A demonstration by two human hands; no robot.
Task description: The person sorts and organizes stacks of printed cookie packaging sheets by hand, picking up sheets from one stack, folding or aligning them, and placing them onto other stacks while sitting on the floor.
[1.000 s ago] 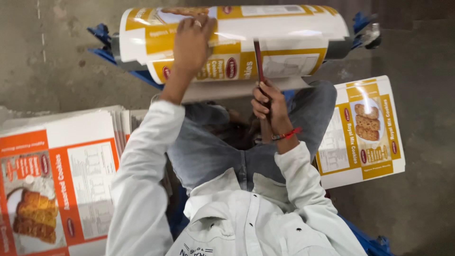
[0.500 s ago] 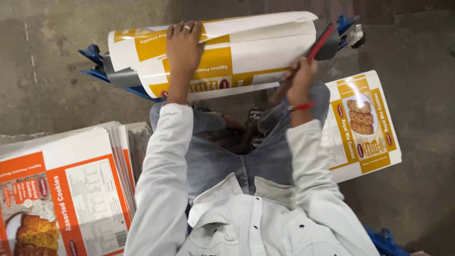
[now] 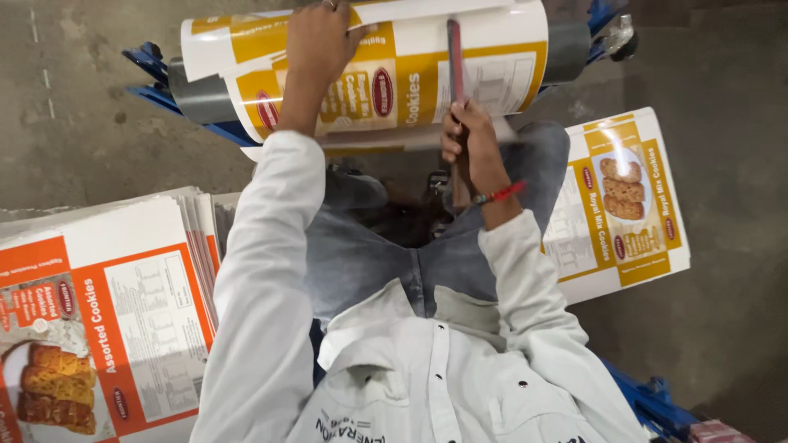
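Pressing flat on the printed yellow-and-white sheet [image 3: 369, 74] curled over a grey roller [image 3: 197, 94], the left hand [image 3: 320, 41] steadies it; the right hand [image 3: 468, 148], fist closed, holds a red stick [image 3: 454, 61] upright against the sheet, apparently to crease it.

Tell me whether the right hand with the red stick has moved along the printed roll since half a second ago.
Yes. The right hand has drawn the red stick leftward from the printed roll's right end toward its middle.
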